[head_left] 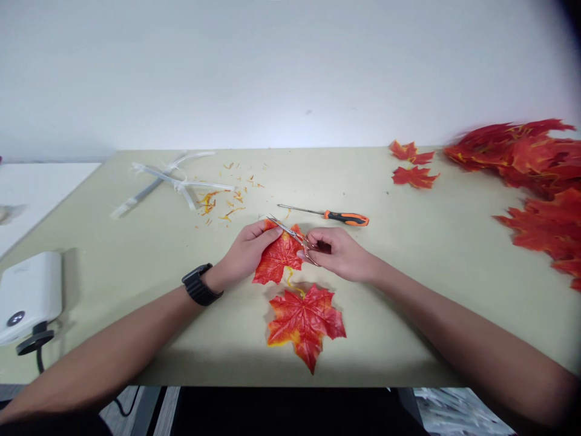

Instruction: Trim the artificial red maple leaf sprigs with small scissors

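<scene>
My left hand (247, 251) pinches the upper left edge of a red maple leaf (278, 259) near the middle of the table. In my right hand (340, 253) is a small pair of metal scissors (290, 232), its fingers in the handles. The blades point to the upper left, slightly parted, and lie across the leaf's top edge close to my left thumb. A yellow stem runs down from this leaf to a second red and orange leaf (311, 321), which lies flat on the table nearer to me.
Beyond my hands lies an orange and black screwdriver (347, 218). Yellow-orange scraps (209, 203) and joined clear plastic strips (167, 177) are at the back left. Red leaves (540, 158) pile up at the right, two small leaves (414, 177) beside them. A white device (34, 290) sits left.
</scene>
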`<state>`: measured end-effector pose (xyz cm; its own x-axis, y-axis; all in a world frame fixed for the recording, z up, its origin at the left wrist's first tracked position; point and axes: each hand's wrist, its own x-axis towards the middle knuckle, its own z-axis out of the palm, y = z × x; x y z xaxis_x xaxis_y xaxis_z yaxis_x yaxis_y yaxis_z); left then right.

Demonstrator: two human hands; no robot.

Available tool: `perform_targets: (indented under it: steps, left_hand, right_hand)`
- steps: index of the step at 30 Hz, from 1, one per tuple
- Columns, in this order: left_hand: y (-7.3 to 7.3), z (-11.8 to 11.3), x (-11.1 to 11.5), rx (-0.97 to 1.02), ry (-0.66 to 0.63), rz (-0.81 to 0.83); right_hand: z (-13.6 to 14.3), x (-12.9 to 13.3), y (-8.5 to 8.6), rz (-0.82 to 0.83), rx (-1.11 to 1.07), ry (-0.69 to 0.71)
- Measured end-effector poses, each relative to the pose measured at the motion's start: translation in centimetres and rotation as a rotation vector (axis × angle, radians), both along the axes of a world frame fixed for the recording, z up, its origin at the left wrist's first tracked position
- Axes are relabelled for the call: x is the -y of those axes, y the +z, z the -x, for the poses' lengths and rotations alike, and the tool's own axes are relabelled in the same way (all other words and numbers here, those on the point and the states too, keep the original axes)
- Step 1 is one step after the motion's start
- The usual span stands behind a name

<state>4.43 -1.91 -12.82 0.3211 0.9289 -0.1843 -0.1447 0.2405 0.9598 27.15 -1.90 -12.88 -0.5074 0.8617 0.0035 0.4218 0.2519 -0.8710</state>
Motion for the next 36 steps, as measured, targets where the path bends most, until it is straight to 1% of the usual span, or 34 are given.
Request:
perform_targets:
  steps: [16, 25, 31, 36]
  left_hand:
    - [-0.14, -0.23, 0.07, 0.022, 0.022, 0.039]
    - [0.06, -0.38, 0.19, 0.028, 0.024, 0.043]
    - [0.10, -0.45, 0.16, 0.024, 0.030, 0.046]
    - [0.13, -0.51, 0.24, 0.034, 0.023, 0.048]
  right_hand:
    - [0.08, 0.17, -0.75, -0.072, 0.036, -0.016]
    - [0.25, 0.22, -0.46, -0.181, 0.077, -0.018]
    - [0.17, 0.19, -0.65, -0.177, 0.089, -0.024]
    - [0.21, 0.10, -0.74, -0.264, 0.119, -0.025]
